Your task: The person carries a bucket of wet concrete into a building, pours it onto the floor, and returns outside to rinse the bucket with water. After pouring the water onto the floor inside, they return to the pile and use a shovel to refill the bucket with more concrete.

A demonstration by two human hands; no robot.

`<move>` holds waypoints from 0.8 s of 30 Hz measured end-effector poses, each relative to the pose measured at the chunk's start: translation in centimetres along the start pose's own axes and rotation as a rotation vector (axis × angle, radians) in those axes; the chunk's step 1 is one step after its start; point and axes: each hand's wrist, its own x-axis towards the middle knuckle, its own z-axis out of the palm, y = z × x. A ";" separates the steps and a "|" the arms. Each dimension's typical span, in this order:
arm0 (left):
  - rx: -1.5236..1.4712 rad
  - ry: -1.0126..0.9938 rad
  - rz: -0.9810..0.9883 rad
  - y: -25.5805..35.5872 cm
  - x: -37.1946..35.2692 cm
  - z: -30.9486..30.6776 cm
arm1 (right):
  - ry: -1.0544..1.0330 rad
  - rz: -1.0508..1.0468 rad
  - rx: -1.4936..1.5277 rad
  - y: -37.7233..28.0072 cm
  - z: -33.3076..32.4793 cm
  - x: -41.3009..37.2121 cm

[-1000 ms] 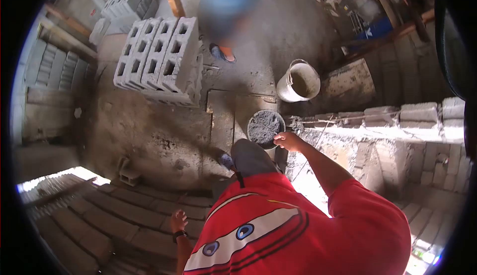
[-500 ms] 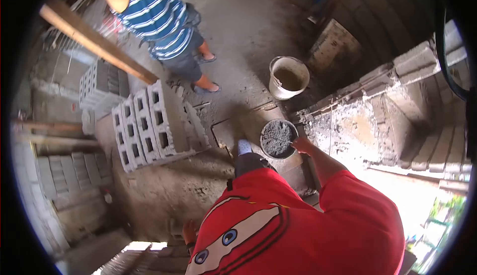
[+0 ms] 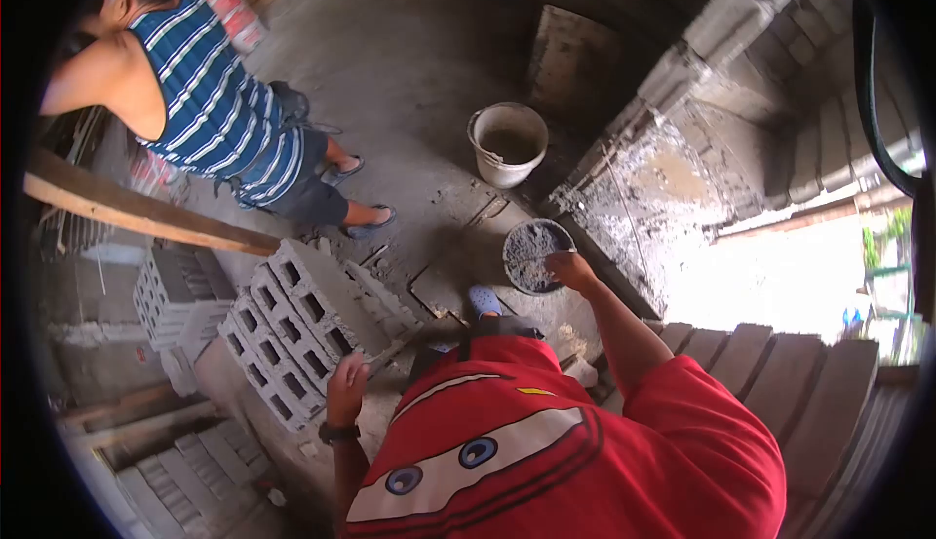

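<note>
A round bucket (image 3: pixel 506 258) stands on the floor near my feet, holding lumpy grey mortar (image 3: pixel 532 243). My right hand (image 3: pixel 569 271) is closed at the bucket's right rim, its fingers around the thin wire handle. My left hand (image 3: pixel 347 385), with a dark watch on the wrist, is raised beside the hollow concrete blocks (image 3: pixel 290 327). Its fingers are loosely apart and nothing is in them. A larger whitish bucket (image 3: pixel 507 174) with something dull inside stands just beyond the mortar bucket.
A person in a striped sleeveless shirt (image 3: pixel 210 100) stands at the upper left, beside a slanting wooden post (image 3: pixel 146 210). A low block wall (image 3: pixel 717 27) runs along the right. Flat-laid blocks (image 3: pixel 780 378) lie at lower right. More hollow blocks (image 3: pixel 175 295) stand at left.
My left hand has risen from low beside my body to near the hollow blocks. My view has shifted, and the other person appears further left. My right hand stays at the mortar bucket.
</note>
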 end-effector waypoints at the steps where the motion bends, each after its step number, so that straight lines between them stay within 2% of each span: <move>1: -0.076 -0.068 0.031 0.7 1.8 -0.4 | 0.099 0.146 0.086 0.1 -0.1 -2.4; 2: -0.077 -0.094 0.053 1.4 3.3 -1.1 | 0.177 0.382 0.201 0.2 0.2 -5.6; 4: 0.299 -0.225 0.167 3.5 5.0 -2.9 | 0.315 0.691 0.324 2.6 2.2 -12.5; 5: 0.306 -0.261 0.172 3.1 6.0 -3.3 | 0.159 0.319 -0.235 6.7 3.2 -16.6; 6: 0.381 -0.241 0.284 2.1 7.2 -4.1 | -0.030 -0.074 -0.771 12.0 5.3 -20.5; 7: 0.450 -0.213 0.397 1.1 8.3 -4.8 | -0.167 0.356 -0.807 8.7 6.6 -23.6; 8: 0.492 -0.192 0.398 0.3 9.3 -5.2 | -0.330 0.262 -1.022 9.3 7.9 -27.0; 9: 0.532 -0.166 0.397 -0.6 10.3 -5.6 | -0.336 0.273 -1.019 8.2 9.0 -29.4; 10: 0.537 -0.144 0.385 -1.7 11.4 -5.6 | -0.206 0.645 -0.520 6.4 9.7 -31.6; 12: 0.585 -0.084 0.388 -2.3 13.0 -5.4 | -0.062 0.980 0.021 7.6 11.5 -33.6; 13: 0.630 -0.017 0.394 -2.7 14.0 -5.1 | -0.011 0.878 0.077 11.5 12.4 -34.5; 15: 0.684 -0.009 0.379 -5.2 16.5 -4.0 | 0.224 0.906 0.402 10.3 12.3 -32.8; 16: 0.762 0.007 0.332 -6.3 17.5 -3.4 | 0.412 1.023 0.671 7.4 10.9 -29.9; 17: 0.841 0.025 0.284 -6.9 18.3 -2.8 | 0.255 0.787 0.588 13.9 11.3 -29.2; 18: 0.876 -0.047 0.167 -7.4 18.8 -2.4 | 0.411 0.902 0.524 6.9 8.8 -24.8; 19: 0.883 -0.058 0.161 -8.1 19.2 -1.9 | 0.469 0.922 0.609 5.1 7.8 -21.0; 20: 0.891 -0.048 0.149 -9.0 19.5 -1.4 | 0.526 0.939 0.693 4.7 6.8 -17.5; 22: 0.891 -0.020 0.117 -9.1 19.6 -0.2 | 0.533 0.836 0.819 4.9 5.4 -10.7; 24: 0.866 -0.045 0.090 -8.7 19.8 -0.1 | 0.626 0.756 0.968 4.1 4.3 -3.7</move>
